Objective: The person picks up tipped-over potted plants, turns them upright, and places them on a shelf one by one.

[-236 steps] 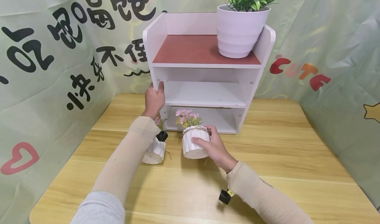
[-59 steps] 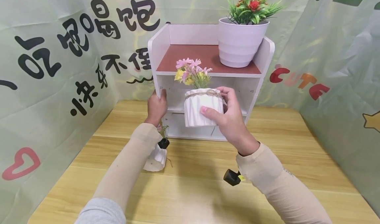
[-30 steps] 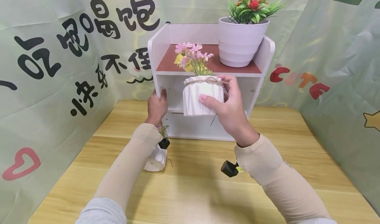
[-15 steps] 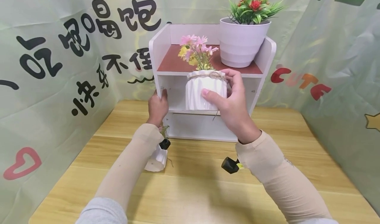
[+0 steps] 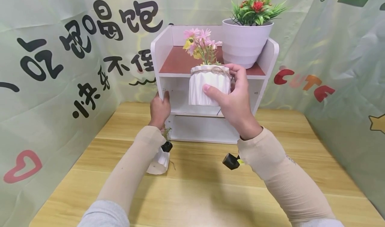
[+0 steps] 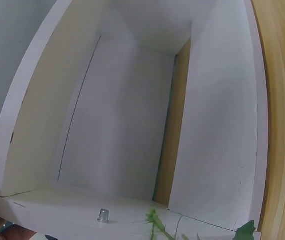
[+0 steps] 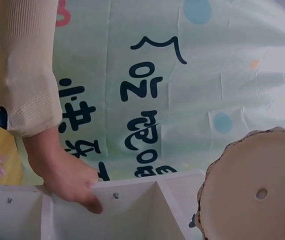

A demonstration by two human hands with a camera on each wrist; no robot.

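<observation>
My right hand (image 5: 239,101) grips a white fluted flowerpot (image 5: 197,93) with twine at its rim and pink and yellow flowers, thumb in front. It is held upright in the air before the white shelf unit (image 5: 162,49), its rim overlapping the top board's front edge. The right wrist view shows the pot's underside (image 7: 237,195) with a small hole. My left hand (image 5: 160,110) holds the shelf's left side panel, thumb on the inner side. Below that wrist stands a second white flowerpot (image 5: 158,163), partly hidden by the forearm; its green leaves (image 6: 155,220) poke into the left wrist view.
A large pale lilac pot (image 5: 246,46) with red flowers and green leaves stands at the right of the shelf's red-brown top board (image 5: 172,61). Two white compartments lie beneath. The unit stands on a wooden table (image 5: 192,193), with printed curtains (image 5: 45,103) around it.
The right hand has lifted the flowerpot from low near the table up to the top board's level, still rising slightly over the last second. The left hand keeps its place on the side panel.
</observation>
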